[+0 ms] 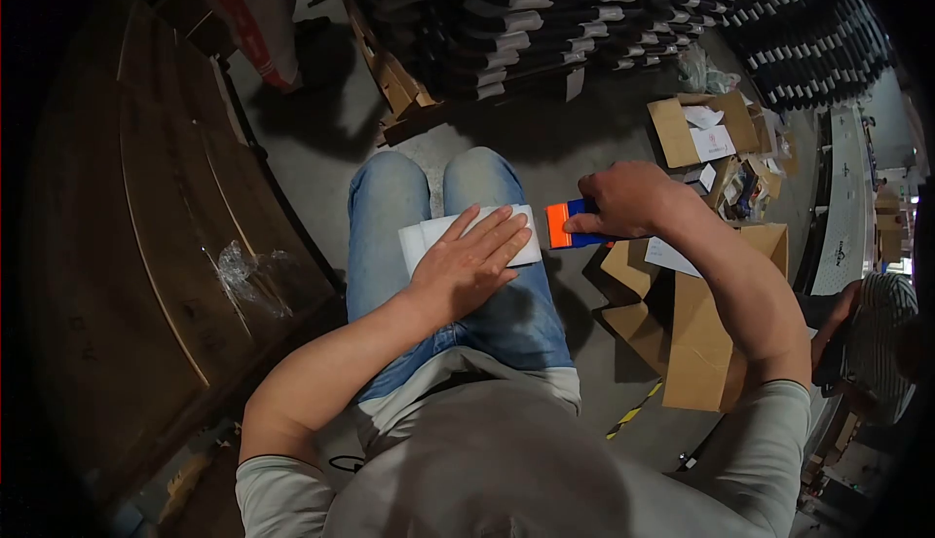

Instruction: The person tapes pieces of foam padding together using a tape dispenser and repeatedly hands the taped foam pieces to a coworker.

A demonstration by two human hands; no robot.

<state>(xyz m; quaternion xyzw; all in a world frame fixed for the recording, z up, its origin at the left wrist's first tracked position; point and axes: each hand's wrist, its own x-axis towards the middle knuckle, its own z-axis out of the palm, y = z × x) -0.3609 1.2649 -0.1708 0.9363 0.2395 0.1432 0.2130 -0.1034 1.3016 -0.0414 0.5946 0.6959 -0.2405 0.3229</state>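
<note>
Nearest the camera is my grey shirt (487, 470), bunching at the near edge of my lap (391, 197). Across both thighs, between that waist edge and my knees, lies a white bundle (419, 241). Its right end reaches about the outer edge of my right thigh; its left end stops short of the left thigh's outer edge, leaving a strip of bare denim.

My left hand (472, 260) lies palm down on the bundle, fingers stretched out, pressing flat without gripping. My right hand (623, 205) is closed round an orange-and-blue tool (559, 224), thumb against it, held just off the lap's right edge. A narrow gap separates the tool's orange end from the bundle.

Past my knees, some grey floor (575, 148) is open up to the stacked black pieces (526, 22). On my left I have little room: the edge of the brown cartons (146, 197) comes near my thigh, loose clear plastic (253, 275) on top. On my right, my forearm passes above an open carton (696, 333), with another carton (672, 134) farther out.
</note>
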